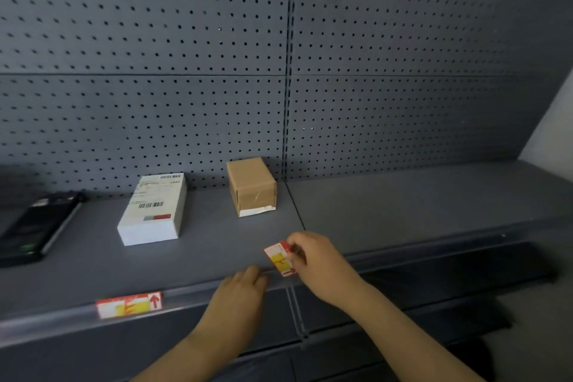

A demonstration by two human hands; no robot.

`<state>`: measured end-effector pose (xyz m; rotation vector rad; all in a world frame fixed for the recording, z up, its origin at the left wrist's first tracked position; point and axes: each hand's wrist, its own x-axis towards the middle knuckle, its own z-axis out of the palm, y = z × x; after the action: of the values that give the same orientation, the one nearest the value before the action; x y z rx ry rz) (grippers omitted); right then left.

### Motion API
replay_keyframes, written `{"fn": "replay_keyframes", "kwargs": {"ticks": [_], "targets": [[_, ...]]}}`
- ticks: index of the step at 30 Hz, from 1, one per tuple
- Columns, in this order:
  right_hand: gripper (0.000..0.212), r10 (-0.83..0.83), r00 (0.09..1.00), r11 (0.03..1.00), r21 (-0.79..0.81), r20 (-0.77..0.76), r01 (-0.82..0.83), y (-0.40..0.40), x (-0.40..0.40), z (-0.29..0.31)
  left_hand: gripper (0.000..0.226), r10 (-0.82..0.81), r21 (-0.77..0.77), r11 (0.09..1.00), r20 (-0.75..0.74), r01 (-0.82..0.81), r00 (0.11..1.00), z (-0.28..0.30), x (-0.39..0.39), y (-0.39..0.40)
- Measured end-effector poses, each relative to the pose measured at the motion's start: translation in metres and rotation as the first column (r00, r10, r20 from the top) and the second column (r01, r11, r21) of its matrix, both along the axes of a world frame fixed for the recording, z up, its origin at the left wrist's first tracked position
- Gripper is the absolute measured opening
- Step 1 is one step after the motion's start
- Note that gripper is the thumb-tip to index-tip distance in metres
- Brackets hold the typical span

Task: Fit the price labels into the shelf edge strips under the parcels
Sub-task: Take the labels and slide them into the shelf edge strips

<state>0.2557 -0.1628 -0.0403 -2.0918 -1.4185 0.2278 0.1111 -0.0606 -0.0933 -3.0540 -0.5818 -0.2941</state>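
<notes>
One label (280,258) pinched in the right hand (316,260), left hand (245,284) lies flat on the strip (192,291). Looks thin, light, bendy, so I'd hold its edges.

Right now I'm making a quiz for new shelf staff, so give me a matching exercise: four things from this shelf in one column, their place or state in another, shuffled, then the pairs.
Things:
1. white parcel
2. brown parcel
3. loose price label
4. fitted price label

Places or states:
A. pinched in the right hand
B. seated in the shelf edge strip, below the white parcel
C. lying flat, barcodes on top
D. standing near the pegboard, right of the white parcel

Pairs: 1-C, 2-D, 3-A, 4-B
</notes>
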Motion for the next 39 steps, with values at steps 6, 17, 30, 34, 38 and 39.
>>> {"fn": "replay_keyframes", "kwargs": {"ticks": [6, 17, 30, 34, 38, 39], "targets": [[0.004, 0.052, 0.997, 0.998, 0.033, 0.049, -0.053, 0.005, 0.003, -0.006, 0.051, 0.071, -0.032, 0.997, -0.014, -0.071, 0.997, 0.003, 0.001, -0.003], [0.005, 0.045, 0.996, 0.994, 0.097, 0.076, -0.052, 0.015, 0.003, -0.017, 0.050, 0.030, -0.233, 0.973, 0.100, -0.006, 0.995, 0.012, 0.001, -0.002], [0.016, 0.122, 0.967, 0.992, -0.050, 0.225, -0.113, 0.022, -0.001, -0.019, 0.053, -0.064, -0.256, 0.963, 0.109, 0.091, 0.992, 0.014, -0.005, 0.003], [0.032, 0.083, 0.981, 0.997, -0.012, 0.173, -0.082, 0.014, 0.001, -0.017, 0.031, -0.040, -0.175, 0.981, 0.224, 0.081, 0.974, 0.029, -0.007, 0.009], [0.021, -0.054, 0.984, 0.998, 0.053, 0.168, 0.046, 0.004, 0.003, -0.018, 0.031, -0.006, -0.107, 0.993, 0.324, 0.042, 0.946, 0.051, 0.000, 0.017], [0.015, -0.067, 0.983, 0.997, 0.053, 0.173, 0.058, 0.003, 0.003, -0.019, 0.037, 0.009, -0.102, 0.995, 0.324, 0.025, 0.946, 0.054, 0.004, 0.019]]}}
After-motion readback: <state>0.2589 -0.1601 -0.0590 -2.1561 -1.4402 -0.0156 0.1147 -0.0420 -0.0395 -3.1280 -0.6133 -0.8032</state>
